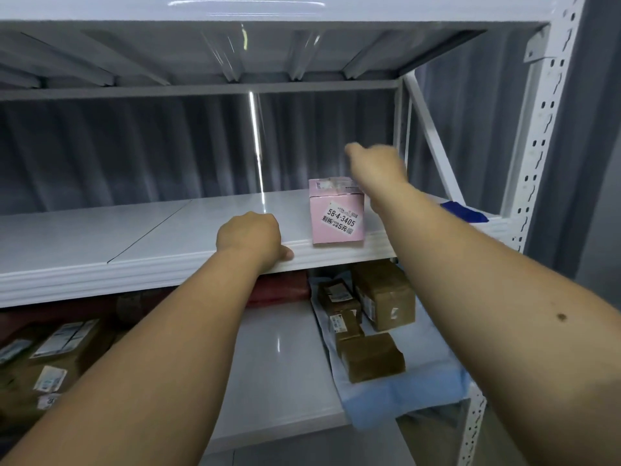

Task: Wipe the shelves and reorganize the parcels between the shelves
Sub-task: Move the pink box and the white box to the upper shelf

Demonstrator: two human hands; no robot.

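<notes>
A pink parcel box [337,219] with a white label stands near the front edge of the white middle shelf [134,243]. My right hand [376,164] hovers above and behind the box, blurred, holding nothing that I can see. My left hand [250,238] rests on the shelf's front edge, left of the box, fingers curled over the lip. A blue cloth [465,211] lies at the shelf's far right end.
On the lower shelf [282,364] lie several brown parcels [369,317] on a pale blue bag [403,391], a dark red package [279,292], and more brown boxes [57,354] at the left. A white perforated upright [537,146] stands right. Grey curtain behind.
</notes>
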